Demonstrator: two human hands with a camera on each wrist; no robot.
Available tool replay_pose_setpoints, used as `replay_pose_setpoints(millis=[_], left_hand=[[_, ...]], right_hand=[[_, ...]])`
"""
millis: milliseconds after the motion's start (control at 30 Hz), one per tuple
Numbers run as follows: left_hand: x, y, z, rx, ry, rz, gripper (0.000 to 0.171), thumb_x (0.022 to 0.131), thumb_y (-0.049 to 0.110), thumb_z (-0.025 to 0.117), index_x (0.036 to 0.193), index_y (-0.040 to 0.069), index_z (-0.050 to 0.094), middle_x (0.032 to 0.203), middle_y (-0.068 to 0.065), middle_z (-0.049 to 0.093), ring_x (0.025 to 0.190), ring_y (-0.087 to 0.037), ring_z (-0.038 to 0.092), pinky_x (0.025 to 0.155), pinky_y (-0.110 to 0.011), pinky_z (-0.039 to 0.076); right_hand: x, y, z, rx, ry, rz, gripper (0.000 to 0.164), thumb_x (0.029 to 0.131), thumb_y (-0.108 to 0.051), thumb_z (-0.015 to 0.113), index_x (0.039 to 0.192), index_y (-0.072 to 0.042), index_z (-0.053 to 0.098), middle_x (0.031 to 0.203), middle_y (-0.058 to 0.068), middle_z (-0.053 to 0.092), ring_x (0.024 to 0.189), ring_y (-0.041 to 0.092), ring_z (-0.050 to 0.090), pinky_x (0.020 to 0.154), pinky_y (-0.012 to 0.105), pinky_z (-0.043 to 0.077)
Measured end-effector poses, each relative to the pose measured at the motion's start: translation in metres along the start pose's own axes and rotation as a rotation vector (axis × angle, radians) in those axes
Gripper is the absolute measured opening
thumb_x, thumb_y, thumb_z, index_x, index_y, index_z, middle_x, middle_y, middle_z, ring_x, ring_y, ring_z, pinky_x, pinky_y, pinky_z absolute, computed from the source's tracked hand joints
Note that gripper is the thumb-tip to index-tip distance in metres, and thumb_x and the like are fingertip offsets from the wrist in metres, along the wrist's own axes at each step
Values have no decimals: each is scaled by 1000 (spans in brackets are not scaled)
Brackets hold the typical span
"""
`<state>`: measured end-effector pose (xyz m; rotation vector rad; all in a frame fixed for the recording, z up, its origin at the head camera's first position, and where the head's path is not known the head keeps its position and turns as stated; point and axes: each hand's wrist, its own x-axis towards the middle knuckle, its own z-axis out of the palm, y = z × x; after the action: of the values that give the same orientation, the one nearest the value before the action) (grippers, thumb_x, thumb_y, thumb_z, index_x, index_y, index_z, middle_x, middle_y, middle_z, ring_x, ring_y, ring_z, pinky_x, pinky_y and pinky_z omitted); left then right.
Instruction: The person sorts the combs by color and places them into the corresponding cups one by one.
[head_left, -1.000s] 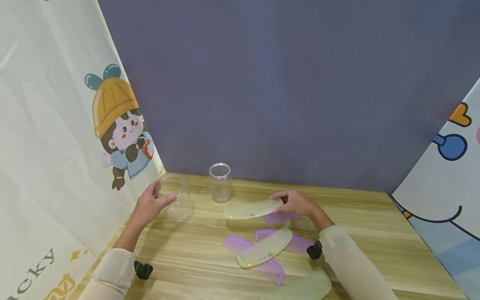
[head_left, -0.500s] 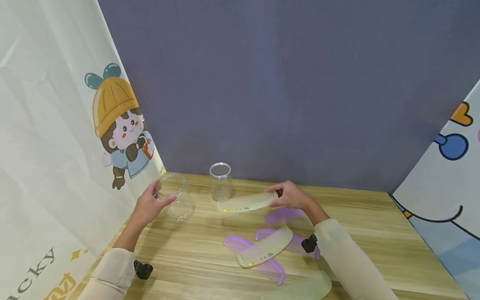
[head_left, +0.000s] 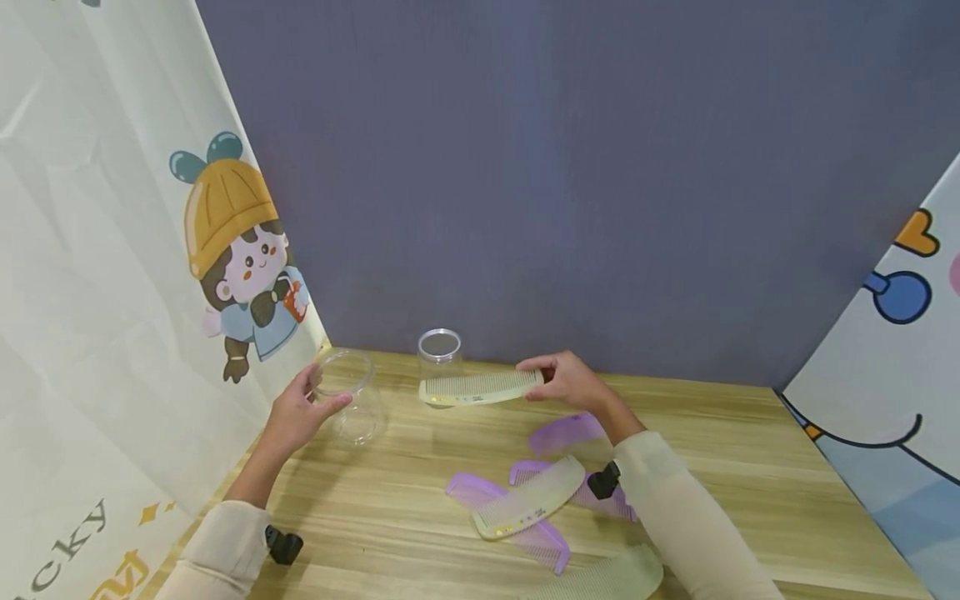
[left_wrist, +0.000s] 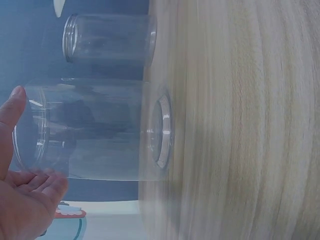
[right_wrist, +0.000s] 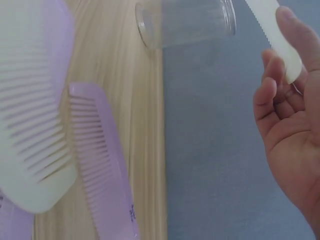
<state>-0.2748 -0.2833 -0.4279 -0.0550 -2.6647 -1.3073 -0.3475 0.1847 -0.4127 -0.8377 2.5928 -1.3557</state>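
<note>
My left hand (head_left: 300, 414) holds a clear plastic jar (head_left: 358, 410) near its rim, thumb on one side and fingers on the other. The jar (left_wrist: 105, 130) stands upright on the table with its open mouth up. A pale green comb (head_left: 480, 389) is pinched by one end in my right hand (head_left: 572, 385), held level above the table. Its free end overlaps a second clear jar (head_left: 440, 357) in the head view, hiding that jar's lower part; whether they touch I cannot tell. My right thumb and fingers (right_wrist: 270, 95) close on the comb's end.
Several purple combs lie on the wooden table (head_left: 360, 517), one purple comb (head_left: 564, 433) below my right hand. A pale green comb (head_left: 532, 500) crosses two purple ones. Another green comb (head_left: 607, 577) lies at the front edge of view. A grey-blue wall (head_left: 540, 183) stands behind.
My right hand has carried the green comb left and farther back, up to the second jar, and turned it closer to level. My left hand and its jar have stayed put.
</note>
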Motion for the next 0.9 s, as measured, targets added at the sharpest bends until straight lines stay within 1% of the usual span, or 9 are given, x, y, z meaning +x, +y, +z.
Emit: replay_pose_setpoints(millis=[167, 233, 300, 433, 500, 733, 900], left_hand=[[0, 0, 1, 2, 2, 3, 104, 90, 44, 78, 159, -7, 19, 159, -36, 32, 146, -51, 35, 120, -58, 36], [0, 1, 2, -1, 4, 5, 104, 89, 43, 78, 159, -7, 19, 158, -36, 32, 146, -51, 35, 120, -58, 36], [0, 1, 2, -5, 6, 6, 103, 89, 43, 78, 158, -7, 20, 158, -36, 32, 146, -51, 35, 120, -58, 36], [-1, 1, 2, -10, 8, 10, 103, 90, 42, 78, 158, -8, 20, 158, -36, 32, 146, -52, 35, 121, -58, 36], [-2, 1, 2, -9, 8, 13, 102, 90, 41, 78, 158, -8, 20, 158, -36, 32, 146, -51, 35, 121, -57, 36], [-3, 0, 1, -4, 3, 21, 100, 91, 39, 77, 157, -9, 20, 157, -37, 33, 145, -53, 35, 121, -57, 35], [-1, 0, 2, 0, 5, 24, 101, 91, 40, 77, 157, -10, 20, 157, -37, 33, 145, -53, 35, 121, -58, 35]], right_hand=[[6, -6, 2, -23, 21, 1, 48, 83, -20, 86, 127, -8, 72, 61, -4, 39, 58, 10, 33, 53, 22, 32], [9, -10, 3, -26, 23, -4, 48, 83, -20, 86, 127, -8, 72, 62, -3, 40, 58, 10, 33, 52, 22, 32], [12, -14, 4, -13, 29, -2, 47, 82, -18, 86, 126, -8, 72, 64, -2, 48, 58, 10, 36, 52, 21, 34], [19, -24, 9, 43, 26, 0, 49, 81, -14, 87, 126, -3, 71, 74, 4, 63, 61, 9, 44, 51, 19, 38], [23, -28, 13, 68, 21, -15, 49, 81, -11, 87, 126, 0, 71, 78, 6, 67, 63, 9, 46, 51, 18, 39], [35, -48, 29, 81, 14, -53, 48, 79, -9, 88, 122, 1, 72, 78, 3, 67, 64, 7, 48, 53, 17, 40], [40, -64, 37, 88, 20, -61, 47, 79, -8, 88, 122, 1, 72, 82, 6, 69, 66, 8, 49, 54, 17, 41]])
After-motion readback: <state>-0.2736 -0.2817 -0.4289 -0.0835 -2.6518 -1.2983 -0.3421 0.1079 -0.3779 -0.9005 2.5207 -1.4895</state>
